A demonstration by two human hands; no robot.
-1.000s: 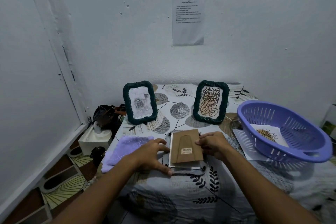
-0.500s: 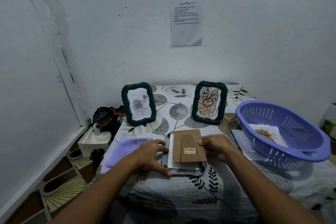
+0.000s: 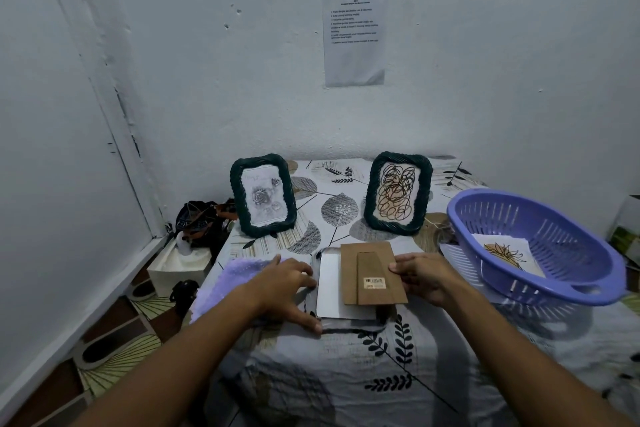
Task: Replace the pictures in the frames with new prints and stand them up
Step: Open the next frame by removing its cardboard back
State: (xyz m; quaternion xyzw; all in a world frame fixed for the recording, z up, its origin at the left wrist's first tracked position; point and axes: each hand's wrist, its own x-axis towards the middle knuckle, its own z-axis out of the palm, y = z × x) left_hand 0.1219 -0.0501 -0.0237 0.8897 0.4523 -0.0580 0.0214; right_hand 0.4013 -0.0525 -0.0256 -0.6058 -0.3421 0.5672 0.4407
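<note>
The brown backing board point(image 3: 372, 274), kickstand flap and barcode sticker facing up, sits skewed on the face-down frame point(image 3: 346, 317), its right edge under the right hand point(image 3: 424, 276), whose fingers curl round that edge and pinch it. Just left of the board a strip of pale sheet point(image 3: 329, 282) is bare (glass or the back of a print, I cannot tell which). The left hand point(image 3: 287, 282) lies with fingers spread and straight, pressing on the frame's left rim to steady it.

By the look of it, the step in hand is handling the back of this third frame; whether the board is going on or coming off cannot be told. The next move calls for squaring or lifting the board while the left hand pins the frame.

Beyond the left hand stands the rose frame point(image 3: 262, 196); beyond the right, the scribble frame point(image 3: 397, 193). To the right of the right hand the purple basket point(image 3: 588, 282) holds a loose print point(image 3: 507, 253). A purple cloth point(image 3: 221, 279) lies under the left wrist.
</note>
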